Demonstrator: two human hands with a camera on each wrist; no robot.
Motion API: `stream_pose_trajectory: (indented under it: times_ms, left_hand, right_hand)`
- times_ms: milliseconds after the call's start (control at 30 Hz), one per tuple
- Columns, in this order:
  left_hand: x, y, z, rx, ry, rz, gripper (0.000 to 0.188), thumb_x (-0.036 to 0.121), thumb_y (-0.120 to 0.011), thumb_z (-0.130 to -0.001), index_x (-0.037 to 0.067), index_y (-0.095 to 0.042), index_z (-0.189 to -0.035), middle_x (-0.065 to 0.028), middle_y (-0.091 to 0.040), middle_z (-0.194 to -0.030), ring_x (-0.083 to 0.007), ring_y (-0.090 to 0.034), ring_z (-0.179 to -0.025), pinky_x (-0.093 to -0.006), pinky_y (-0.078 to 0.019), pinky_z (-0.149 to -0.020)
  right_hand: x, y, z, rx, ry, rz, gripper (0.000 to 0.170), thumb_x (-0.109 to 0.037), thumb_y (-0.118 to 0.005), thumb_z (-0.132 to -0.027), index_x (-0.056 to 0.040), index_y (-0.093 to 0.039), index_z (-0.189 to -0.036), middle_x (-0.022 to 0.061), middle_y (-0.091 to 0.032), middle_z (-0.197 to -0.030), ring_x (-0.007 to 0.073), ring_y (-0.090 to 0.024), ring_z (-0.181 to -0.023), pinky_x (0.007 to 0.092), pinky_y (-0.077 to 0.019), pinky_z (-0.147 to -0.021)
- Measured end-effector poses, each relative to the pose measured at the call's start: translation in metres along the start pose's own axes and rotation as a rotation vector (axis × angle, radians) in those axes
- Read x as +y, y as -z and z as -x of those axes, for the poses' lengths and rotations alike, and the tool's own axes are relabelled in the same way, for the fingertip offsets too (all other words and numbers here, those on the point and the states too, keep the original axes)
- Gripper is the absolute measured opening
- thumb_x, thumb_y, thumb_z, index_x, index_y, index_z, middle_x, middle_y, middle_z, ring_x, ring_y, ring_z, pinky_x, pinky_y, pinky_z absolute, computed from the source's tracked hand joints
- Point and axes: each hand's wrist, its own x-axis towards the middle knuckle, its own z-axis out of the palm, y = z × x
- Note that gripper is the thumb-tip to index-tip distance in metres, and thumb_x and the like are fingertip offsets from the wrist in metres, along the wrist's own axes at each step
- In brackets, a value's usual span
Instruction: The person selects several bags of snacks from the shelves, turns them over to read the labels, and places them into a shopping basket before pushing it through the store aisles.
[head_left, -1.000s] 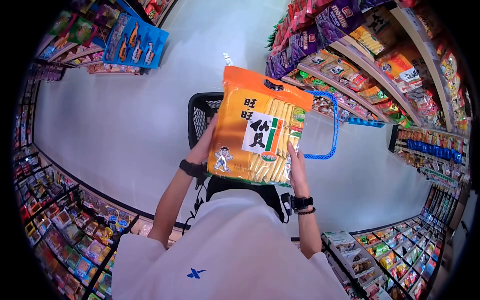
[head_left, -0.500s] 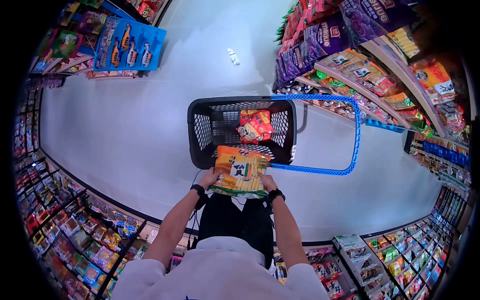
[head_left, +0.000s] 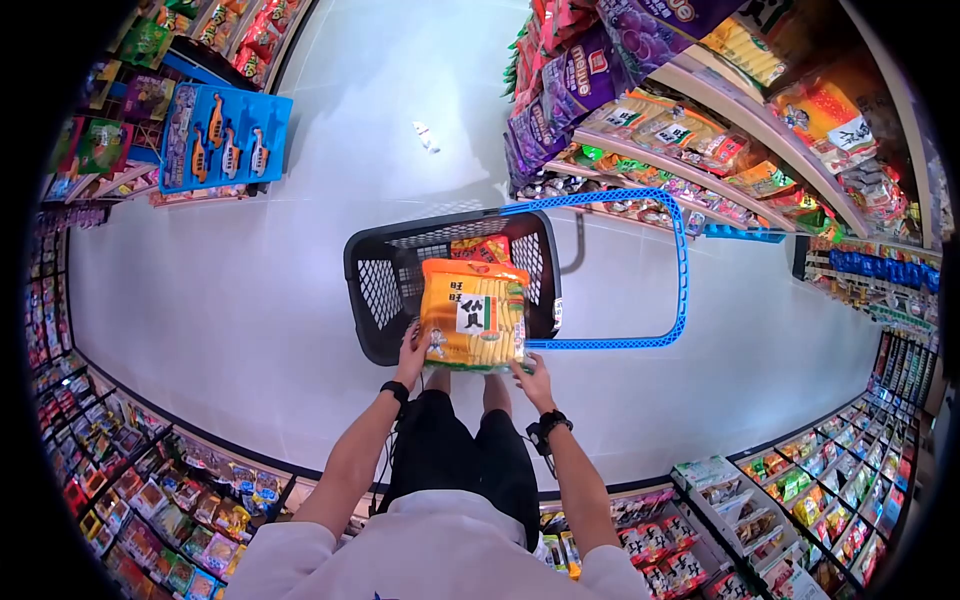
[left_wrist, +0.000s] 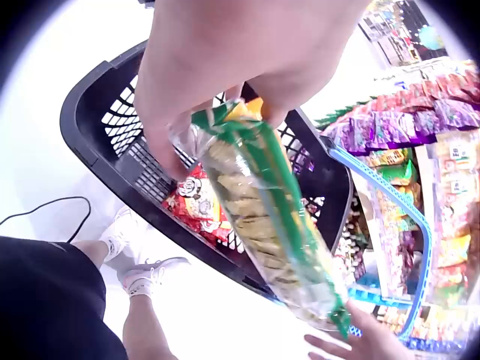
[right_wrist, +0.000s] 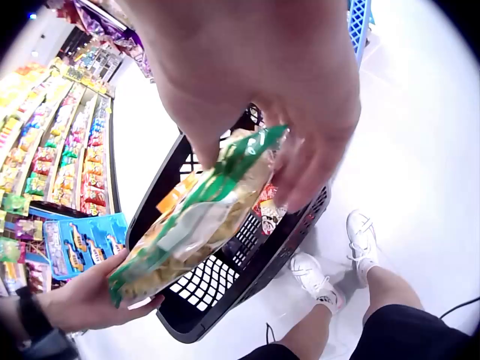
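Observation:
Both hands hold a large orange and yellow snack bag over the near side of a black basket. The left hand grips its left lower corner, thumb on one face and fingers on the other, as the left wrist view shows around the green-edged bag. At the opposite lower corner, the right hand pinches the bag's end; the right wrist view has the same green edge between thumb and fingers. Partly hidden behind the bag, a red packet lies inside the basket.
The basket's blue handle is folded out to the right over the floor. Snack shelves rise at the right, and more racks line the left and near sides. A blue display tray and a small white wrapper are farther off.
Since a second ago the bag has gone down and away from the body, uncovering the basket. Over the last half second it moved forward over the basket's near side, covering part of the red packet.

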Motion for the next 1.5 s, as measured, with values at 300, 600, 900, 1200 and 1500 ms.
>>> stream_pose_trajectory:
  times_ms: [300, 600, 900, 1200, 1500]
  left_hand:
    - [-0.036, 0.038, 0.000, -0.264, -0.106, -0.527, 0.032, 0.021, -0.059, -0.085, 0.004, -0.058, -0.112, -0.0103, -0.066, -0.090, -0.0163, -0.062, -0.071, -0.0301, -0.0509, -0.062]
    - [0.032, -0.043, 0.045, -0.253, 0.171, -0.769, 0.025, 0.026, -0.055, -0.089, 0.006, -0.061, -0.104, -0.0067, -0.068, -0.088, -0.0153, -0.065, -0.074, -0.0289, -0.0525, -0.057]
    - [0.145, -0.364, 0.091, -0.561, -0.421, -0.464, 0.022, 0.018, -0.051, -0.093, 0.003, -0.058, -0.108, -0.0050, -0.064, -0.089, -0.0124, -0.062, -0.082, -0.0264, -0.0499, -0.069]
    - [0.501, -0.546, 0.133, -0.174, -1.337, -0.007, 0.052, 0.026, -0.068, -0.084, 0.001, -0.045, -0.124, -0.0172, -0.053, -0.121, -0.0240, -0.052, -0.113, -0.0317, -0.0424, -0.096]
    - [0.590, -0.584, 0.128, -0.011, -1.055, -0.299, 0.084, 0.051, -0.082, -0.061, -0.013, -0.049, -0.104, -0.0264, -0.054, -0.103, -0.0323, -0.055, -0.096, -0.0375, -0.0447, -0.084]
  right_hand:
    - [0.063, 0.020, 0.018, -0.068, 0.257, 0.413, 0.046, -0.026, -0.067, -0.078, -0.0045, -0.055, -0.116, 0.0178, -0.064, -0.106, 0.0292, -0.062, -0.095, 0.0380, -0.0496, -0.081]
    - [0.060, 0.151, 0.018, -0.404, 0.180, -0.149, 0.035, -0.023, -0.058, -0.091, -0.0091, -0.052, -0.123, 0.0085, -0.060, -0.113, 0.0191, -0.060, -0.101, 0.0333, -0.0515, -0.080]
    - [0.005, 0.402, 0.014, -0.291, 0.368, -0.199, 0.032, -0.012, -0.049, -0.093, -0.0073, -0.053, -0.124, 0.0086, -0.060, -0.116, 0.0174, -0.058, -0.104, 0.0308, -0.0477, -0.088]
    - [-0.079, 0.509, 0.041, -0.035, 0.589, -0.328, 0.029, -0.017, -0.053, -0.094, -0.0043, -0.055, -0.119, 0.0070, -0.062, -0.112, 0.0161, -0.059, -0.101, 0.0308, -0.0473, -0.089]
    - [-0.386, 0.559, 0.128, 0.299, 1.254, -0.076, 0.040, -0.018, -0.059, -0.091, -0.0019, -0.046, -0.126, 0.0103, -0.054, -0.123, 0.0217, -0.056, -0.106, 0.0313, -0.0426, -0.095]
